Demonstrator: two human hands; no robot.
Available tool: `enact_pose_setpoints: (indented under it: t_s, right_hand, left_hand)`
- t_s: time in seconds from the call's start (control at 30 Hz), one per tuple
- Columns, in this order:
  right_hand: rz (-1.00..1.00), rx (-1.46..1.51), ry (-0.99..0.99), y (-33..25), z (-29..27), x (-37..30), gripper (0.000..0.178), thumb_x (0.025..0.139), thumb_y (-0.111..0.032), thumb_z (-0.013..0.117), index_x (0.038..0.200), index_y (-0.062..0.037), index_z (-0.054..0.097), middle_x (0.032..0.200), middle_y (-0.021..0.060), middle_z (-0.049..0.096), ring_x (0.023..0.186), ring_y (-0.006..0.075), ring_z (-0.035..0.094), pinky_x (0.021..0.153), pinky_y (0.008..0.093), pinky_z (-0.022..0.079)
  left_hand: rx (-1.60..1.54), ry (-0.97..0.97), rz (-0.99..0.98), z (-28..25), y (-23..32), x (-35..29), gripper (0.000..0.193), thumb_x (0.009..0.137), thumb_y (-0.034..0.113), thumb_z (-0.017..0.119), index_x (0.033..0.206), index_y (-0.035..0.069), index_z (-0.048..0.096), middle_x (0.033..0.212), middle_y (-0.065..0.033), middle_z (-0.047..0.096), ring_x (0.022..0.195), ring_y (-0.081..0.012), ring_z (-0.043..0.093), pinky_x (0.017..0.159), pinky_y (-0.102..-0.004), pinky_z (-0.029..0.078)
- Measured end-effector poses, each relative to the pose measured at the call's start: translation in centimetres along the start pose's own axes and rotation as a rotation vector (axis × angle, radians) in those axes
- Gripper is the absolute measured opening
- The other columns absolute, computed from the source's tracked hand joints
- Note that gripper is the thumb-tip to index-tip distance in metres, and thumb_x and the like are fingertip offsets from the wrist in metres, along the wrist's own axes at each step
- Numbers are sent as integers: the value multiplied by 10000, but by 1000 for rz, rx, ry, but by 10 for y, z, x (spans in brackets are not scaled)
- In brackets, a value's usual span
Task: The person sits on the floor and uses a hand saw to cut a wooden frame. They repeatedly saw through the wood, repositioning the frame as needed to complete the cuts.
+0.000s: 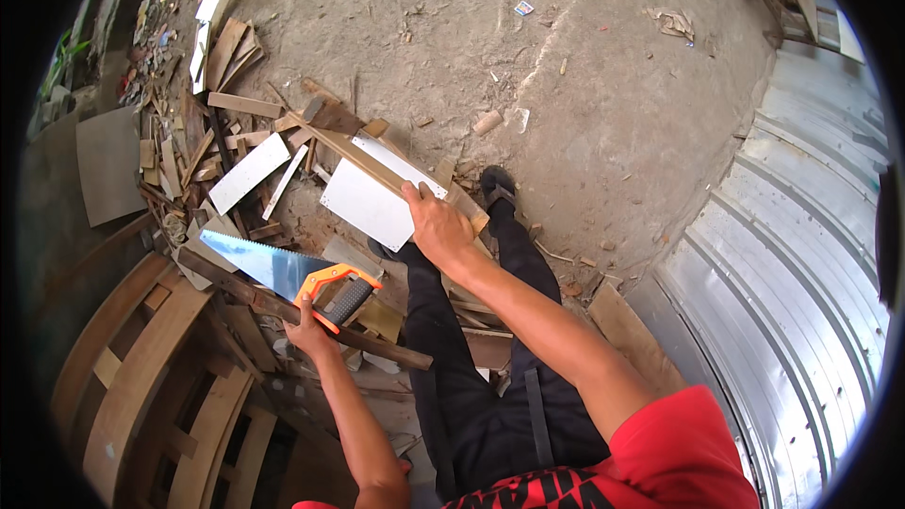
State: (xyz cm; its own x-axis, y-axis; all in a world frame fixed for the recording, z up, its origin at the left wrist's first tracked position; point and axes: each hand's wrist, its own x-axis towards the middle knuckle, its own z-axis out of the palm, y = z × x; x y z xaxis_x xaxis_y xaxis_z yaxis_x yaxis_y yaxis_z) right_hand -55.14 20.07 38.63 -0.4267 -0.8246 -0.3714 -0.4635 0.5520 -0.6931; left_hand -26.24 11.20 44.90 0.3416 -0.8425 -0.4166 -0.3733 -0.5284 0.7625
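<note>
- The left hand is closed around a dark wooden bar and the orange-and-grey handle of a saw, both seemingly clamped together.
- The saw blade is seen pointing up and to the left, away from the body; its long axis lies roughly along the bar.
- The right hand is wrapped over the near end of a wooden strip, with fingers curled on its edge.
- The strip is laid across a white panel; its long axis runs up-left from the hand toward the scrap pile.
- The strip lies right of and above the saw, well apart from the blade; the right hand is nearer to it.
- A foot is seen just beside the strip's near end.
- Corrugated sheet is shown on the right.
</note>
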Motion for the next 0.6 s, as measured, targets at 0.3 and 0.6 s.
enact_pose_setpoints:
  t_s: [0.3,0.6]
  right_hand:
    - [-40,-77,77,-8,18,-9,301,916,-22,502,1215,-2,472,1161,298,602,786,371,713,650,415,608]
    - [128,-35,-242,74,-45,72,477,996,-209,557,1433,-69,427,1185,298,643,1057,367,682,845,495,584]
  left_hand:
    - [-137,3,-62,5,-28,-24,542,848,55,777,1317,-38,521,1151,-107,644,956,-207,661,844,-345,550]
    - [-133,41,-45,-4,-16,-43,291,845,67,776,1075,11,607,894,-54,665,752,-154,645,694,-302,523]
